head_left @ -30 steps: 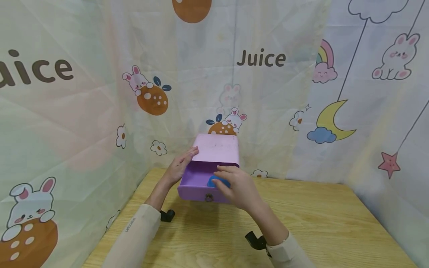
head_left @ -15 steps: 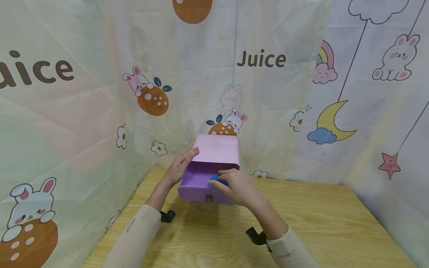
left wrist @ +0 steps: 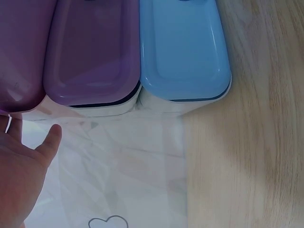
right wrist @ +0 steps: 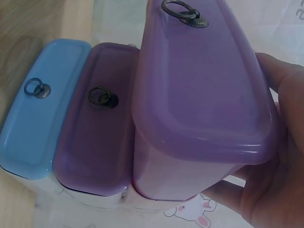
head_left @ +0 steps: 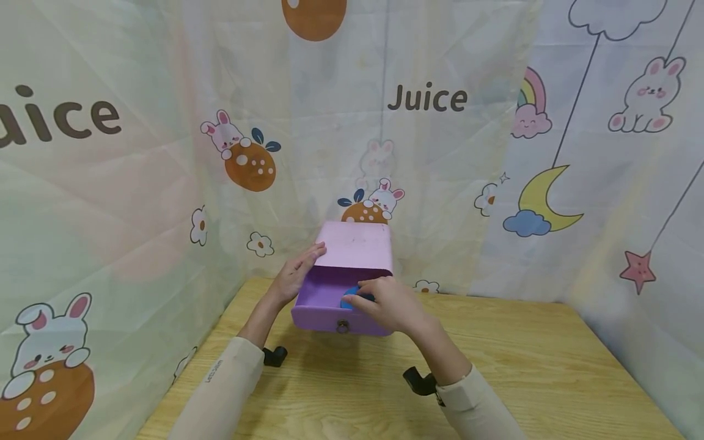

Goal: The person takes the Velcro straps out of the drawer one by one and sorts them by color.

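A small pink and purple drawer cabinet [head_left: 354, 244] stands on the table with its top drawer [head_left: 316, 319] pulled out. My left hand [head_left: 291, 275] rests along the cabinet's left upper edge, fingers extended. Inside the drawer, near its front right, is a blue rounded object [head_left: 349, 298], largely covered by my right hand [head_left: 393, 305]. The right thumb and fingers pinch it. In the right wrist view, the right hand [right wrist: 280, 147] appears beside the pulled-out drawer, and its fingertips are hidden. A ring pull [right wrist: 183, 13] hangs on that drawer's front.
Below the pulled-out drawer are a closed purple drawer [right wrist: 90, 137] and a closed blue drawer [right wrist: 35, 128], both with ring pulls. The wooden table [head_left: 522, 354] extends to the right. A printed curtain [head_left: 440, 183] stands behind the cabinet. Black elbow-shaped pieces [head_left: 419, 382] sit by the wrists.
My right hand has lowered slightly into the drawer, and its thumb and fingers have closed in on the blue object. The left hand and cabinet have stayed in place.
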A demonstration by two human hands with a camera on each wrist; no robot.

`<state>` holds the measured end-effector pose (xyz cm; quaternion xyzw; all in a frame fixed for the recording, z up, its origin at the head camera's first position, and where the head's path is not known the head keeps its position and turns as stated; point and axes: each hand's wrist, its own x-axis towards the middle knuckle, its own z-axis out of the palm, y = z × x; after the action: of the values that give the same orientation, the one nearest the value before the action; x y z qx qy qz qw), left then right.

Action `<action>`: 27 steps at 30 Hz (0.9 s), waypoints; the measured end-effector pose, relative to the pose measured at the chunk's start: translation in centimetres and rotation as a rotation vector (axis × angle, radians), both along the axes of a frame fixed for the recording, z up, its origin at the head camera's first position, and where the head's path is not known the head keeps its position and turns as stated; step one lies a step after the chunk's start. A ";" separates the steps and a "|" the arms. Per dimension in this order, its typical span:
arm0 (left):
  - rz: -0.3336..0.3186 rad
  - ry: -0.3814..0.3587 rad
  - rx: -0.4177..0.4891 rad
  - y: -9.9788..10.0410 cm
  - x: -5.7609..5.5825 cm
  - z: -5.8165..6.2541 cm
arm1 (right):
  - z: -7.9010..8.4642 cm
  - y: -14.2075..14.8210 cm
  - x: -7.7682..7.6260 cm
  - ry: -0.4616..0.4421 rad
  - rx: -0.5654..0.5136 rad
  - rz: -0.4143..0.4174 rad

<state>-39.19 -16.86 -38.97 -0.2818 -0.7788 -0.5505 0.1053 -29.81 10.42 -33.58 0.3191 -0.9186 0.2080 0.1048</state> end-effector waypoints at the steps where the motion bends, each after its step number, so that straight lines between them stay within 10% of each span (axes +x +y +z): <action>1: 0.000 -0.001 0.000 0.0 0.0 0.0 | 0.1 0.0 0.0 -0.006 0.005 0.002; 27: -0.011 -0.032 -0.002 0.1 0.1 0.5 | 1.3 0.0 -2.0 -0.119 0.017 0.006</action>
<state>-39.07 -16.71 -38.49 -0.2775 -0.7792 -0.5549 0.0895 -31.84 10.44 -32.32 0.3098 -0.9241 0.2189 0.0468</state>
